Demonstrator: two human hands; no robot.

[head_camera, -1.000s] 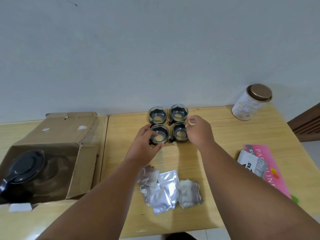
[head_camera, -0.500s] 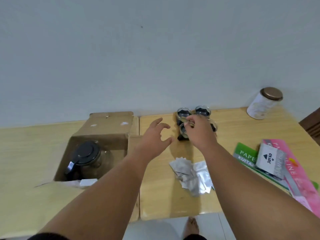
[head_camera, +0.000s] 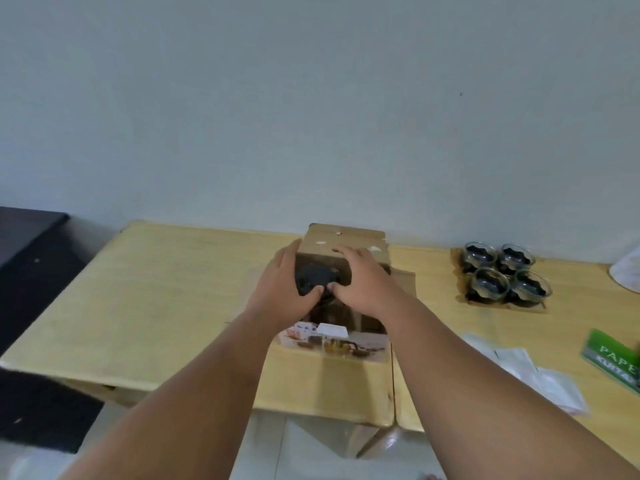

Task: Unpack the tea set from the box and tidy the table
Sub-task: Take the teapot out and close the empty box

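Gripping the black teapot point(head_camera: 313, 276) in the box point(head_camera: 346, 237), left hand point(head_camera: 282, 289) and right hand point(head_camera: 365, 285).

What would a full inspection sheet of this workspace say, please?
Surface: wooden table, a seam between its two tops.
Job's things: teapot inside the open cardboard box; four glass cups grouped on the table to its right.
Clutter: foil sachets and a green packet at the near right.
Hands: left hand and right hand reach into the box and hold the teapot, thumbs on its lid.
Cables: nothing seen.
Surroundings: plain wall behind, dark furniture at left, floor below.
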